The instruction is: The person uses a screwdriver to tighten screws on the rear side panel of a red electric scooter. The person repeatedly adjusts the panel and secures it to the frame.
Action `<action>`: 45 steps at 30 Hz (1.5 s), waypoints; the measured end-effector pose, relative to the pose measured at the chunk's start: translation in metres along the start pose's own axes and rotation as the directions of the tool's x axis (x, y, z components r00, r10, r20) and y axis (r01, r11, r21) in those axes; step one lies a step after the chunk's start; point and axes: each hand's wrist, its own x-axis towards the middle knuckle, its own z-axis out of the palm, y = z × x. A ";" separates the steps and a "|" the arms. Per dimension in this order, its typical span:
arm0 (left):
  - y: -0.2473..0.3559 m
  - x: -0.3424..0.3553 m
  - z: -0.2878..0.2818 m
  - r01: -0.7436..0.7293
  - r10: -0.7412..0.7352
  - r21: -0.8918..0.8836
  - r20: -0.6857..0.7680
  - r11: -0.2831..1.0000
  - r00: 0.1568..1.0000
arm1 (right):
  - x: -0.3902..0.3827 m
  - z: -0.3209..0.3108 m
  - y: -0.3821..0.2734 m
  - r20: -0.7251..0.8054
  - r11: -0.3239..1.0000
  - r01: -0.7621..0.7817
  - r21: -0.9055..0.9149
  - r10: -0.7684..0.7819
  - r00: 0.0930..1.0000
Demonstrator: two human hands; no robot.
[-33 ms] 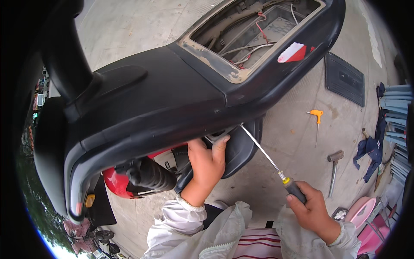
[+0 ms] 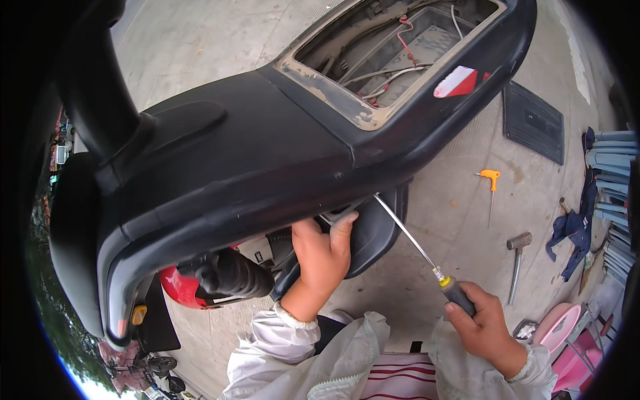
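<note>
A black electric scooter body (image 2: 253,147) spans the view, with a rectangular opening in its top. My right hand (image 2: 483,327) is closed around the dark handle of a screwdriver (image 2: 415,242). The long metal shaft slants up and left, its tip going out of sight at the body's lower edge. My left hand (image 2: 321,257) reaches under that edge, thumb up beside a grey part; the other fingers are mostly hidden, and what they grip cannot be made out. Just right of it hangs a dark curved plastic panel (image 2: 380,240).
Loose wires (image 2: 400,73) lie inside the body's opening. On the concrete to the right are a black flat panel (image 2: 533,122), an orange-handled tool (image 2: 491,179), a hammer (image 2: 518,243) and dark blue cloth (image 2: 570,233). A pink stool (image 2: 557,328) stands at the lower right; red bodywork (image 2: 179,287) shows at left.
The scooter body has shifted very slightly to the right. Both hands and the screwdriver have moved a touch the same way; the holds look unchanged.
</note>
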 end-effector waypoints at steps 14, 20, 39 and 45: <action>0.009 0.011 -0.009 -0.078 0.067 0.073 0.147 0.994 0.987 | 0.005 0.002 -0.006 -0.036 0.995 -0.055 -0.087 0.052 0.998; -0.002 0.003 -0.007 -0.091 0.078 0.109 0.114 0.990 0.990 | 0.006 0.004 -0.003 -0.044 0.994 -0.086 -0.073 0.083 0.996; -0.005 0.009 -0.027 -0.003 0.031 -0.083 0.338 0.997 0.941 | -0.003 0.008 0.006 -0.077 0.999 -0.027 -0.027 0.024 0.997; -0.015 0.000 -0.017 0.001 0.019 -0.168 0.117 0.986 0.993 | -0.006 0.010 0.016 -0.166 0.986 0.111 -0.126 -0.131 0.977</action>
